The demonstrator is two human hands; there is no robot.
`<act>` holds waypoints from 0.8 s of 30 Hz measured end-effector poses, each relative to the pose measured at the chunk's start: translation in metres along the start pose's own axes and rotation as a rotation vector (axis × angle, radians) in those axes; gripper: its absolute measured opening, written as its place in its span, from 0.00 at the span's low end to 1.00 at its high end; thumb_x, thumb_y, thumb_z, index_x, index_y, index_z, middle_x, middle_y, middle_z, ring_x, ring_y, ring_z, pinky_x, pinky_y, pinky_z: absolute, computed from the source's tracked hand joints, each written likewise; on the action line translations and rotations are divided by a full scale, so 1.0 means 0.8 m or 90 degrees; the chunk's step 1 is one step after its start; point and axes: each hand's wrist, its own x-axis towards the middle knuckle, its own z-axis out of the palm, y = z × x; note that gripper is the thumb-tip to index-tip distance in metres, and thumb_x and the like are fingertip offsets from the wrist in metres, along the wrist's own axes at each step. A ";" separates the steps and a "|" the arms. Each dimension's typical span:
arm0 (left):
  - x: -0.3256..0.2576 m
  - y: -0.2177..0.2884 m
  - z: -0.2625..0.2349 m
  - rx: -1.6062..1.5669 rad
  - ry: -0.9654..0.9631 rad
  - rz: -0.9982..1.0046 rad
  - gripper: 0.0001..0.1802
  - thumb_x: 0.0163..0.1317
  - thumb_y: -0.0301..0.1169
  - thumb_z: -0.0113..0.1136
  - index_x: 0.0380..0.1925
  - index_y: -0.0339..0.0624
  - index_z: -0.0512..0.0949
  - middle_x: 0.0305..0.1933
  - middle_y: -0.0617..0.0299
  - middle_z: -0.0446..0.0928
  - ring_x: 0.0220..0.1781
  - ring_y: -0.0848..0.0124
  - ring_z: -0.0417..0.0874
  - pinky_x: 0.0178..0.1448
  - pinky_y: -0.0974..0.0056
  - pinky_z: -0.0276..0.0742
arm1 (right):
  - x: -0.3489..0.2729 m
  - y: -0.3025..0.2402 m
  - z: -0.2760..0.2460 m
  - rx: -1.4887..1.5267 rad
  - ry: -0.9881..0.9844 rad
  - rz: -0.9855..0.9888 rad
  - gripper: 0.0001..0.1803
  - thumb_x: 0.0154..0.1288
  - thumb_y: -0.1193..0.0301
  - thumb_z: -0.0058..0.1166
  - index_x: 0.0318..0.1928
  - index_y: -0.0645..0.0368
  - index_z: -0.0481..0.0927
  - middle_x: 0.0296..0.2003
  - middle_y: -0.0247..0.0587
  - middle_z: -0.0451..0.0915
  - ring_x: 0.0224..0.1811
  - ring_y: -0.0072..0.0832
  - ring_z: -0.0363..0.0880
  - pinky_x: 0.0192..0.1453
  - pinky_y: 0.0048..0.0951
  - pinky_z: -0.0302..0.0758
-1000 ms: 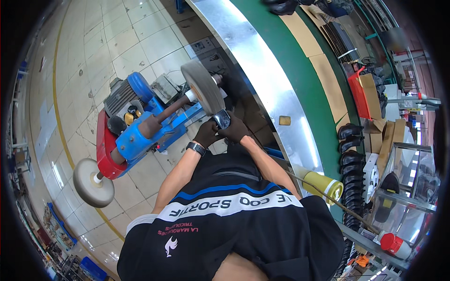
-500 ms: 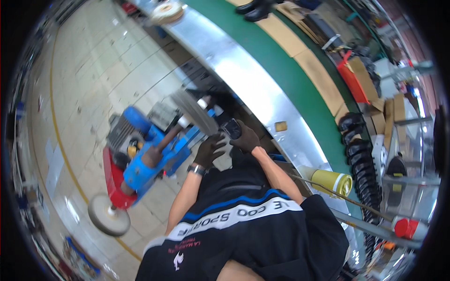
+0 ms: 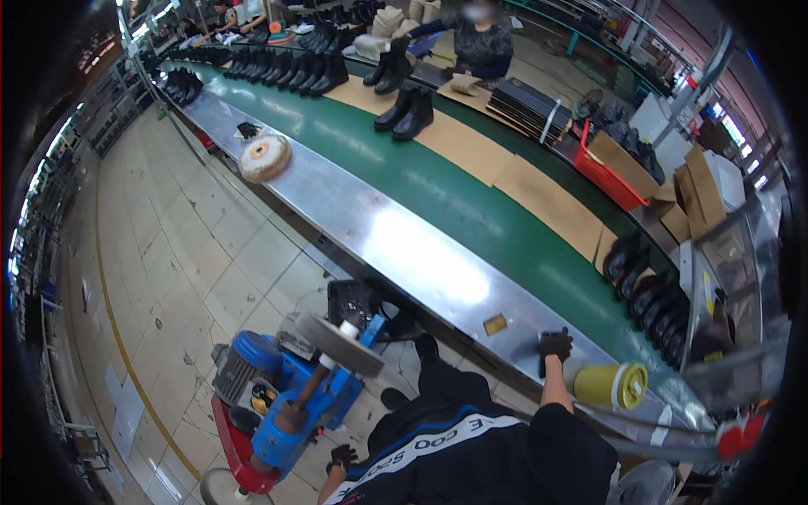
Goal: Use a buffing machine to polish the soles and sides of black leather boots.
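Observation:
My right hand [image 3: 556, 343], in a dark glove, is over the metal ledge of the bench, closed on a dark flat rectangular thing [image 3: 543, 362] that looks like a phone. The glove covers much of it. Just right of that hand, a yellow-green tub [image 3: 610, 385] lies on its side. My left hand [image 3: 342, 457], also gloved, hangs low beside my body with its fingers apart and nothing visible in it. The blue polishing machine [image 3: 290, 412], with a grey wheel [image 3: 339, 343] on its shaft, stands on the floor nearest to that hand.
Along the bench runs a green belt [image 3: 471, 215] bearing black boots [image 3: 406, 112] and cardboard sheets. A pale buffing wheel [image 3: 264, 158] and a small tan block [image 3: 495, 324] lie on the metal ledge [image 3: 362, 219]. Across the belt are a co-worker [image 3: 478, 46] and a red crate [image 3: 608, 174].
My hands have separated: the right has moved right to the ledge with the dark flat thing, the left down beside my body. My view has tilted up, showing more of the belt.

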 end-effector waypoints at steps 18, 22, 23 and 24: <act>-0.138 0.115 0.074 -0.061 -0.087 0.203 0.24 0.61 0.42 0.40 0.52 0.37 0.67 0.49 0.44 0.71 0.49 0.50 0.72 0.51 0.47 0.69 | 0.128 -0.791 -0.032 0.343 -0.107 -0.695 0.26 0.54 0.68 0.44 0.56 0.54 0.62 0.48 0.55 0.69 0.47 0.50 0.72 0.50 0.45 0.71; -0.223 0.096 0.085 0.059 0.009 0.232 0.24 0.61 0.42 0.41 0.52 0.37 0.67 0.50 0.46 0.71 0.50 0.53 0.72 0.52 0.50 0.68 | 0.140 -0.881 -0.093 0.355 -0.140 -0.621 0.30 0.51 0.70 0.49 0.57 0.53 0.60 0.43 0.56 0.74 0.47 0.47 0.74 0.50 0.42 0.72; -0.240 0.095 0.092 0.090 0.029 0.242 0.24 0.61 0.41 0.42 0.52 0.37 0.67 0.50 0.46 0.71 0.51 0.54 0.72 0.53 0.51 0.68 | 0.151 -0.889 -0.093 0.337 -0.162 -0.637 0.30 0.52 0.68 0.50 0.58 0.52 0.59 0.43 0.57 0.75 0.47 0.46 0.74 0.52 0.41 0.71; -0.247 0.113 0.107 0.125 0.030 0.258 0.24 0.61 0.41 0.42 0.52 0.37 0.67 0.50 0.46 0.71 0.51 0.55 0.72 0.53 0.51 0.68 | 0.185 -0.896 -0.074 0.280 -0.150 -0.633 0.29 0.52 0.66 0.50 0.56 0.53 0.61 0.44 0.56 0.75 0.47 0.46 0.75 0.52 0.41 0.71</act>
